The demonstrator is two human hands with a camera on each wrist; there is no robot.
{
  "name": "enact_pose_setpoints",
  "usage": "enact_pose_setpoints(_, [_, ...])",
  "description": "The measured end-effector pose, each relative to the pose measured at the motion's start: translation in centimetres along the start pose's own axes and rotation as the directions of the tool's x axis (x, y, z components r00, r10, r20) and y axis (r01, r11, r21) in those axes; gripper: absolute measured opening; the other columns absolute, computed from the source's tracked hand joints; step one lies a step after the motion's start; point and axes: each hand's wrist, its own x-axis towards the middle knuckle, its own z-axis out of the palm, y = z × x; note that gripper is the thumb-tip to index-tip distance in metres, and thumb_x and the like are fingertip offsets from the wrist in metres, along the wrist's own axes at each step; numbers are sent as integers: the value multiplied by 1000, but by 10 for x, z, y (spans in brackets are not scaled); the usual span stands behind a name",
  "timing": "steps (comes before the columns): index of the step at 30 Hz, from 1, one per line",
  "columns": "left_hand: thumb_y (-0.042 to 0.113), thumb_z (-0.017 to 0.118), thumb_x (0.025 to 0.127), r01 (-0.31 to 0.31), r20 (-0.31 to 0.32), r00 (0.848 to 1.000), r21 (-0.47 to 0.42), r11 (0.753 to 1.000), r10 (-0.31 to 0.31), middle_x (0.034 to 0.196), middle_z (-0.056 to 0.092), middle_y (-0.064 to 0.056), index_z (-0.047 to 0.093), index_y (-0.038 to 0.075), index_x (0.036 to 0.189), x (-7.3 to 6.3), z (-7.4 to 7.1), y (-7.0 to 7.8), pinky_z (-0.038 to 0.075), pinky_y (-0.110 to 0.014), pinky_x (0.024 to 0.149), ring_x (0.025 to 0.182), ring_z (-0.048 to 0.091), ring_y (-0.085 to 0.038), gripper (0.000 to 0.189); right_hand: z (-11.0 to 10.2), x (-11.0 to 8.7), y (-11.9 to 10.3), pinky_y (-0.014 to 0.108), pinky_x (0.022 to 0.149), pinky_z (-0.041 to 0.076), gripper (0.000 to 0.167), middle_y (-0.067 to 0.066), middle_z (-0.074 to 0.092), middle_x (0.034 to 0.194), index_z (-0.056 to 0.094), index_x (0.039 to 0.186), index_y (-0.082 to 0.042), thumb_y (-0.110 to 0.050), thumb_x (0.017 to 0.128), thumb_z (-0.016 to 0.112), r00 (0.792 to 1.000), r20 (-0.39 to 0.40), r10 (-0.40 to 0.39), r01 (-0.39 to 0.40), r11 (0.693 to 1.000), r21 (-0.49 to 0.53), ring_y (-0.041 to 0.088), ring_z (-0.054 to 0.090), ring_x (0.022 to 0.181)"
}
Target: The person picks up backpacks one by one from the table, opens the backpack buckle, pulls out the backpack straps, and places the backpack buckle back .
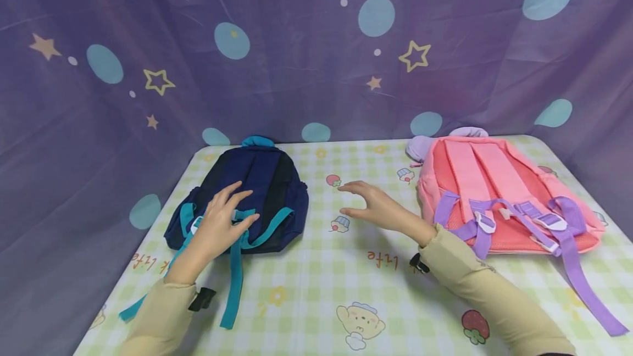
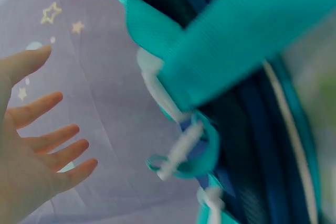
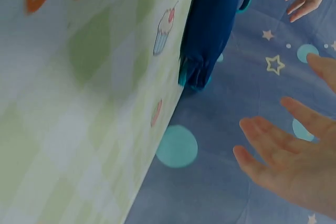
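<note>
The left hand (image 1: 217,228) hovers, fingers spread and grasping nothing, above the navy backpack (image 1: 269,183) on the left of the checked tablecloth (image 1: 316,273). Teal straps (image 1: 235,290) trail to the near side; their threading through the white buckles (image 2: 153,83) looks too blurred to tell. The right hand (image 1: 383,207), likewise released, hangs left of the pink backpack (image 1: 505,180) on the right.

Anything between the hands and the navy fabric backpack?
Nothing visible. The left hand hovers close to the navy fabric backpack and its teal straps; between backpack and right hand is only green-and-white checked tablecloth.
</note>
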Motion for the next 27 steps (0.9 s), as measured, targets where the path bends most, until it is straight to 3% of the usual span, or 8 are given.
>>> enact_pose_setpoints(7, [7,75,84,82,10,997,-1,997,-81,142,37,-32,54,-7,130,-19,-13,-19,23,-72,99,127,32,-56,52,16,15,-2,50,99,43,53,24,51,137,51,137,4,-18,92,68,998,61,30,-33,998,60,40,52,119])
enact_pose_setpoints(16, [12,74,86,148,-5,989,17,989,-148,141,34,-34,52,-7,130,-36,-24,-45,23,-72,97,127,29,-58,53,42,33,0,52,103,39,55,23,43,144,46,142,2,-16,94,66,986,157,48,-79,978,194,41,45,127])
enact_pose_setpoints(27, [14,74,86,214,-23,977,49,976,-213,139,31,-39,50,-10,128,-50,-26,-68,23,-74,96,124,29,-61,55,68,51,-3,48,111,32,55,29,37,146,48,140,4,-15,92,68,987,158,33,-60,983,172,38,36,136])
